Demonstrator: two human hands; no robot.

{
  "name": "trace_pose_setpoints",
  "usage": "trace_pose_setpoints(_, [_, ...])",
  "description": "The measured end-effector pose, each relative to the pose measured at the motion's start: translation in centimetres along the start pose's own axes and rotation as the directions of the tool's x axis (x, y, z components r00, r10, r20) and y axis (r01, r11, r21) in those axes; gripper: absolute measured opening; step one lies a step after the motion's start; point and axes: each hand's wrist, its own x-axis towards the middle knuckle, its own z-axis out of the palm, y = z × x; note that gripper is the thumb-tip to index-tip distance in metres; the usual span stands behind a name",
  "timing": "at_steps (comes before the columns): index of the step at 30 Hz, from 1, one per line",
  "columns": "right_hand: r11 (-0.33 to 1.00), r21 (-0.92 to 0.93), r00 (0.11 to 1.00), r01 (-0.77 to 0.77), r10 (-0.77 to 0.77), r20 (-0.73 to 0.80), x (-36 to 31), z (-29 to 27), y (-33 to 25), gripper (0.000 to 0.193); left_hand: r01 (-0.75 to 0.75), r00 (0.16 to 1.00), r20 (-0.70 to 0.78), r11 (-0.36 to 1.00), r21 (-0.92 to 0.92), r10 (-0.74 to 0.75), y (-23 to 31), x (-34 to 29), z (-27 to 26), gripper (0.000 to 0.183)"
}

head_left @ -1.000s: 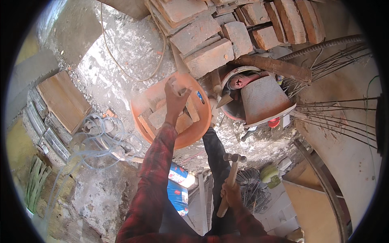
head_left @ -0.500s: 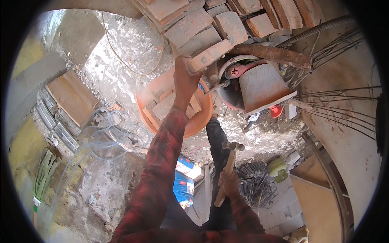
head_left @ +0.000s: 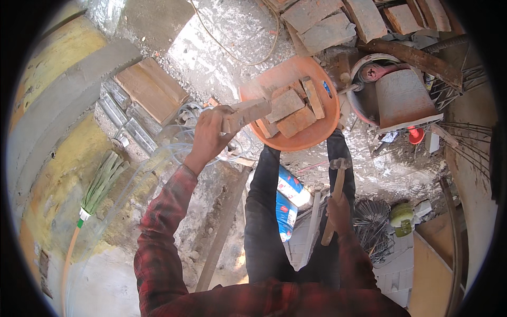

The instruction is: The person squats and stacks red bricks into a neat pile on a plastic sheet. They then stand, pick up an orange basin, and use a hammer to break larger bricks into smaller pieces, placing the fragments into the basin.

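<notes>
Left hand (head_left: pixel 208 134): your fingers were closed on one end of a brick (head_left: pixel 252 113), parted only by its thickness. The long axis ran out from them to the right and slightly away from you; the free end overlapped the left side of the orange tub (head_left: pixel 294 67) in view. Height over the tub: cannot tell. Loose bricks (head_left: pixel 297 122) lay inside.

Right hand (head_left: pixel 339 211): fingers wrapped round the handle of a hammer (head_left: pixel 338 184), head pointing away from your body. The brick lay ahead and left of that head, well apart, its axis crosswise to the handle.
</notes>
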Motion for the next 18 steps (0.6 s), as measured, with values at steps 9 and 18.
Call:
trace_pose_setpoints(9, [0.992,0.081,0.993,-0.099,0.104,-0.053,0.7,1.2,2.2,0.020,0.442,0.790,0.112,0.434,-0.785,-0.602,-4.3,-3.8,15.8,0.037])
trace_pose_setpoints(18, [0.981,0.164,0.993,-0.103,0.112,-0.043,1.1,2.4,2.8,0.023,0.543,0.796,0.275,0.837,0.068,-0.539,-7.1,-5.1,30.0,0.097])
